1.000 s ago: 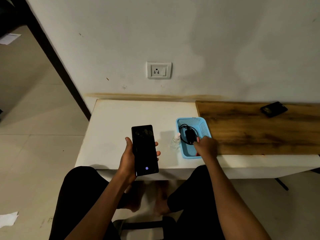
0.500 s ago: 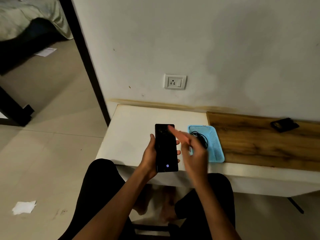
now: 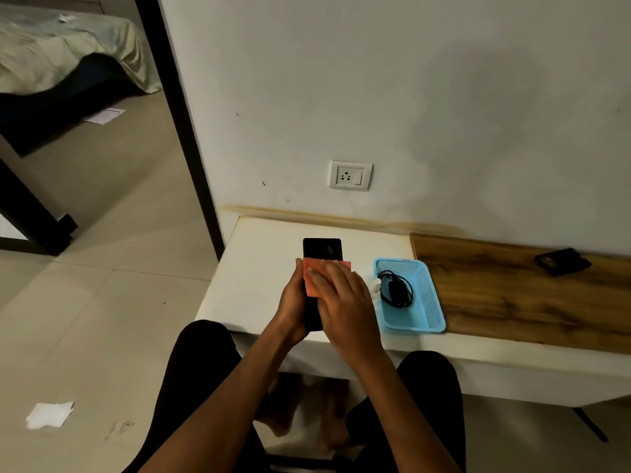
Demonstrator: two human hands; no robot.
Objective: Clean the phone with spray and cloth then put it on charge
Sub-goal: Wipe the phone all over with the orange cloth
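A black phone point(image 3: 322, 249) is held upright above the white table point(image 3: 266, 268), gripped from the left and beneath by my left hand point(image 3: 293, 303). An orange cloth point(image 3: 312, 279) lies across the phone's middle. My right hand point(image 3: 341, 298) presses flat on that cloth with straight fingers, covering the phone's lower half. A small clear spray bottle point(image 3: 376, 285) with a white cap stands just left of the blue basket point(image 3: 430, 302). Inside the basket lies a black charger with its coiled cable point(image 3: 396, 291).
A white wall socket point(image 3: 350, 174) is on the wall above the table. A wooden board point(image 3: 512, 295) covers the table's right part, with a dark wallet-like object point(image 3: 562, 261) on it. A doorway opens at left; paper scraps lie on the floor.
My right hand left the basket, swung over to the phone and now presses an orange cloth onto its screen. The camera view has shifted left and up.
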